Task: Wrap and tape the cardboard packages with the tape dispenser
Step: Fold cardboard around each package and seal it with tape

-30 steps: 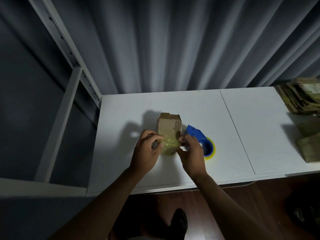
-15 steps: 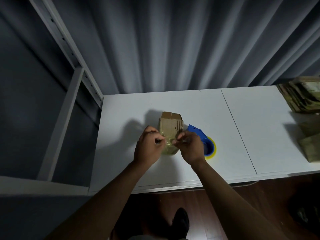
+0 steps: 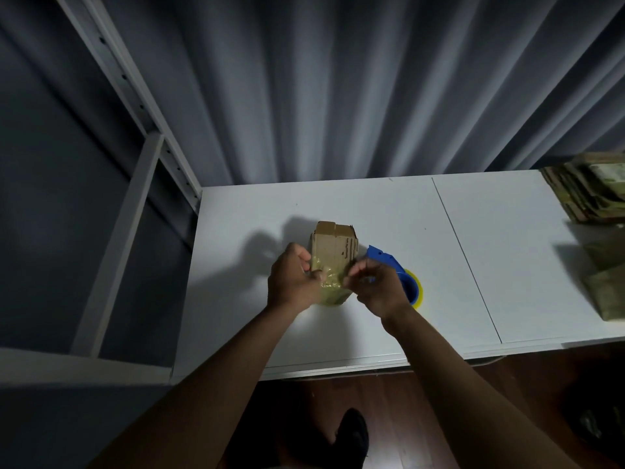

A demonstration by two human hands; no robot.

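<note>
A small cardboard package [image 3: 334, 247] lies on the white table [image 3: 338, 330], its near half covered in shiny yellowish tape. My left hand [image 3: 292, 280] grips the package's left side. My right hand [image 3: 378, 287] pinches at the taped right edge with fingertips together; whether it holds a tape end is unclear. The blue tape dispenser [image 3: 385, 260] with its yellow roll [image 3: 416, 292] lies on the table just right of the package, partly hidden behind my right hand.
A stack of flattened cardboard [image 3: 588, 191] sits at the table's far right, with more taped packages [image 3: 608, 282] in front of it. A white shelf frame [image 3: 135, 198] stands to the left. A grey curtain hangs behind. My shoe [image 3: 351, 434] is on the wooden floor below.
My two hands came together over the taped end, then my right hand shifted slightly right. The package and dispenser stayed in place.
</note>
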